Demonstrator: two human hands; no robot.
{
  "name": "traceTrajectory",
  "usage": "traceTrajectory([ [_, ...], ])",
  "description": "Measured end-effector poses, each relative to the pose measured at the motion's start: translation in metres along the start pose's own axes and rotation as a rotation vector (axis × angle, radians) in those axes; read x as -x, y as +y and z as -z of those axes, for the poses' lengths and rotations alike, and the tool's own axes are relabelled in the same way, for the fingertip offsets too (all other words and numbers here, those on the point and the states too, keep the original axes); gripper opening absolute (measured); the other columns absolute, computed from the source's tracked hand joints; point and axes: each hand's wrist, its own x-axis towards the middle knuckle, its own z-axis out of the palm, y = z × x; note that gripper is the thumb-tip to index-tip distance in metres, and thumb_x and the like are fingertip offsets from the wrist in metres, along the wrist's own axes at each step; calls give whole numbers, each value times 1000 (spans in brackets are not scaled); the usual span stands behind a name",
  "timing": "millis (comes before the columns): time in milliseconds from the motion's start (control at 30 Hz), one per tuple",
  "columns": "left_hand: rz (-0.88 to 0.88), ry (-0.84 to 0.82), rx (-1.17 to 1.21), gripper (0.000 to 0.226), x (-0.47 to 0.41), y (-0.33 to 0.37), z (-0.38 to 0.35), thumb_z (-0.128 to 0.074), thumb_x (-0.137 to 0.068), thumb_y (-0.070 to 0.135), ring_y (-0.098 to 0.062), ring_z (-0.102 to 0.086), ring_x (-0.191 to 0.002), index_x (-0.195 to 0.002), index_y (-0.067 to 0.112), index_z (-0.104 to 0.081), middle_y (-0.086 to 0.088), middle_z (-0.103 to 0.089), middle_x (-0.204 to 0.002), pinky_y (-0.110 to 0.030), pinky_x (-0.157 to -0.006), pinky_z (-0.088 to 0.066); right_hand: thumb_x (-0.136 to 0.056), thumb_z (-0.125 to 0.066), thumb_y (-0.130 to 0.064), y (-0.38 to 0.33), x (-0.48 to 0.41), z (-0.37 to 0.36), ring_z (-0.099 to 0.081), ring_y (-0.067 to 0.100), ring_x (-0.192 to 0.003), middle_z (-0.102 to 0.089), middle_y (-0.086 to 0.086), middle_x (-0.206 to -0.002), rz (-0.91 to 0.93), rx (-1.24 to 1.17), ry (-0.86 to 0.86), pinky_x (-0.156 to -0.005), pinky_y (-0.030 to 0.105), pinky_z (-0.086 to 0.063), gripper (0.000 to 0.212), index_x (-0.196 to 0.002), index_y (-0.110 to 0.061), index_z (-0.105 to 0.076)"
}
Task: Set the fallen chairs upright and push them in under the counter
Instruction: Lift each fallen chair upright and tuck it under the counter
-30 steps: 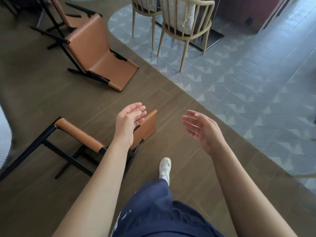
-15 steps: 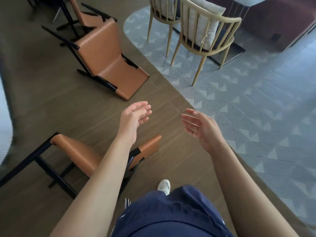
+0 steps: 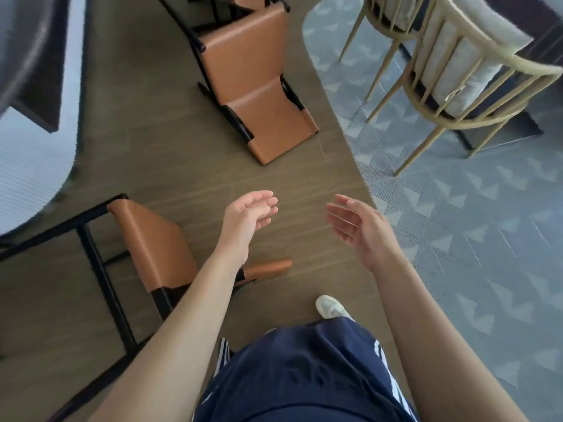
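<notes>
Both hands empty, fingers loosely spread. Near fallen chair (image 3: 152,242) lies on its side under my left forearm, legs pointing left. Left hand (image 3: 248,214) hangs just past it, right hand (image 3: 356,226) farther right. Second fallen chair (image 3: 253,86) lies beyond it, lengthwise away from me.

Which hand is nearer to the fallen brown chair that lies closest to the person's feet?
Left. The left hand hovers close beside the near fallen chair, holding nothing; the right hand is farther to the right, over the wooden floor.
</notes>
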Motion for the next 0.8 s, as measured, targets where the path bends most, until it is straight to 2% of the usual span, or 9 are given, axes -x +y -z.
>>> traceTrajectory([
  [100,5,123,62,28,-7,3,-26,-50,-92,-1,-15,-70,-97,-113,9,-67,-4,-73,-107,-34,-94,-53,-97,-51,-22,-26,-34,10,-71,20,-99,-75,4,-105,-63,106,-92,-82,31,-51,23,-104,-21,-73],
  [233,16,246,160,28,-11,1,-61,-52,-91,-3,-17,-70,-98,-111,9,-67,-6,-73,-105,-35,-94,-53,-96,-52,-20,-56,-68,23,-73,16,-92,-76,4,-101,-102,222,-197,-78,31,-51,26,-93,-23,-77],
  [367,13,355,225,25,-9,-6,-87,-53,-92,-1,-16,-70,-98,-110,9,-68,-6,-73,-105,-34,-93,-54,-96,-51,-20,-68,-90,39,-73,18,-95,-76,5,-103,-142,299,-282,-76,31,-51,26,-95,-22,-77],
  [567,31,433,193,25,-20,-18,-107,-53,-92,-2,-15,-70,-98,-108,11,-68,-4,-74,-103,-34,-94,-53,-97,-49,-21,-58,-118,51,-72,18,-98,-75,5,-104,-209,342,-354,-76,30,-50,25,-101,-20,-74],
  [800,66,438,125,26,-54,-44,-112,-53,-92,0,-14,-70,-97,-96,20,-70,1,-75,-98,-37,-95,-52,-99,-47,-18,-35,-149,51,-72,19,-96,-76,5,-102,-265,356,-347,-77,29,-52,25,-102,-19,-72],
])
